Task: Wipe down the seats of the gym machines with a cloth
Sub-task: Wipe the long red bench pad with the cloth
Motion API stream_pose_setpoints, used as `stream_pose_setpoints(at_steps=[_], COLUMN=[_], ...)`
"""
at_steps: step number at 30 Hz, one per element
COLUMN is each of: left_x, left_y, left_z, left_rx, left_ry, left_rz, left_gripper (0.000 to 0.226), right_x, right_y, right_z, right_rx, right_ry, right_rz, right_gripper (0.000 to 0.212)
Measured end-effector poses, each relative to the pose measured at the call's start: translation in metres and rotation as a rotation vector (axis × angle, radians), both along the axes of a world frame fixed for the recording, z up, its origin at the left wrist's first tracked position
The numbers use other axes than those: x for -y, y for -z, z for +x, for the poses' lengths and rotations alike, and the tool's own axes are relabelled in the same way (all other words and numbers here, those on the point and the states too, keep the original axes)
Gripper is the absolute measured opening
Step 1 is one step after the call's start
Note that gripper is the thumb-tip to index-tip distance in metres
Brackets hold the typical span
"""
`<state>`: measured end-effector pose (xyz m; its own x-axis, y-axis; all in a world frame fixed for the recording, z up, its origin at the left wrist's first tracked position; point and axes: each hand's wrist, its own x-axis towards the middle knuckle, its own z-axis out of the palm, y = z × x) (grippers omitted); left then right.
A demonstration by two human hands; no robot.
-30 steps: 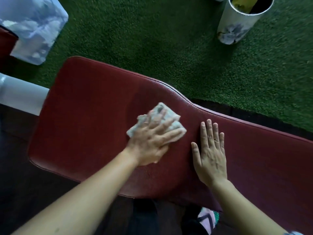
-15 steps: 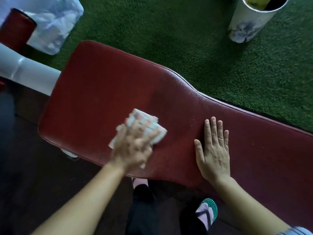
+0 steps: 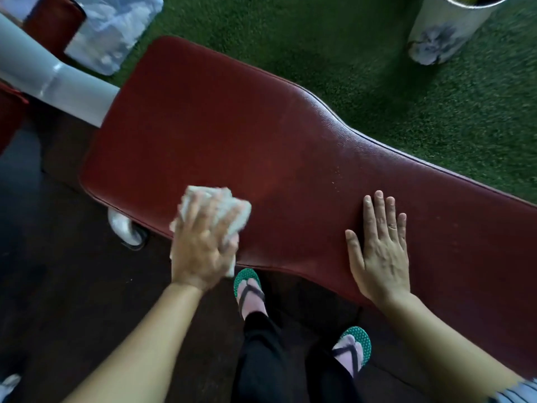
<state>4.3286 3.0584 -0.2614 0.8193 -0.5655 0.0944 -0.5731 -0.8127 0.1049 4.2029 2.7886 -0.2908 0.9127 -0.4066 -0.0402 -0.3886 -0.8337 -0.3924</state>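
Observation:
A dark red padded bench seat [image 3: 232,135] runs from upper left to the right edge. My left hand [image 3: 203,245] holds a crumpled white cloth [image 3: 232,210] against the seat's near edge, fingers curved over it. Part of the cloth hangs past the thumb. The hand is motion-blurred. Further right, my right hand [image 3: 380,251] lies flat on the seat, palm down with straight fingers, holding nothing.
A white metal frame tube [image 3: 58,80] and a clear plastic bag [image 3: 113,27] sit at the upper left. On green turf [image 3: 377,68] at the upper right stands a white bin [image 3: 444,27]. My feet in green flip-flops [image 3: 250,289] stand on dark floor below the seat.
My left hand has dragged the cloth from the middle of the seat toward me and left, down to the near edge. My right hand has stayed flat in place.

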Motion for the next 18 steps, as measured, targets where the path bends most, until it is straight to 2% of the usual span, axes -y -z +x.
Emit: stream_pose_setpoints(at_steps=[2,3,4,5,8,9,10,11,14,15,16,18], left_x=[0.031,0.053,0.073,0.089,0.098,0.095,0.095,0.101,0.146,0.166,0.186,0.21], left_y=[-0.005,-0.006,-0.005,-0.002,0.009,0.011,0.012,0.011,0.001,0.0,0.001,0.006], left_z=[0.008,0.003,-0.007,-0.024,-0.072,-0.067,-0.053,-0.036,0.023,0.029,0.026,0.0], left_rx=[0.011,0.005,-0.01,-0.043,-0.08,-0.08,-0.068,-0.061,-0.072,-0.087,-0.082,-0.059], left_ry=[-0.388,-0.497,-0.481,-0.348,0.359,0.481,0.463,0.329,-0.289,-0.388,-0.377,-0.092], left_rz=[-0.054,-0.072,-0.092,-0.111,-0.041,0.0,0.01,-0.001,-0.031,-0.022,-0.008,-0.058], left_gripper=[0.048,0.047,0.047,0.048,0.053,0.054,0.053,0.051,0.052,0.053,0.053,0.051], right_x=[0.008,0.011,0.013,0.015,0.023,0.027,0.033,0.039,0.058,0.063,0.069,0.076], right_y=[0.001,0.001,0.001,0.001,0.002,0.003,0.004,0.005,0.008,0.01,0.011,0.012], right_z=[-0.01,-0.014,-0.018,-0.021,-0.03,-0.033,-0.037,-0.041,-0.05,-0.053,-0.055,-0.059], right_rx=[-0.016,-0.023,-0.028,-0.03,-0.04,-0.044,-0.045,-0.047,-0.052,-0.05,-0.045,-0.039], right_ry=[-0.012,-0.012,-0.004,0.01,0.043,0.055,0.075,0.098,0.155,0.178,0.207,0.251], right_rz=[-0.016,-0.024,-0.033,-0.04,-0.046,-0.05,-0.055,-0.06,-0.066,-0.061,-0.052,-0.032], right_gripper=[0.065,0.065,0.065,0.065,0.066,0.066,0.066,0.067,0.068,0.068,0.069,0.069])
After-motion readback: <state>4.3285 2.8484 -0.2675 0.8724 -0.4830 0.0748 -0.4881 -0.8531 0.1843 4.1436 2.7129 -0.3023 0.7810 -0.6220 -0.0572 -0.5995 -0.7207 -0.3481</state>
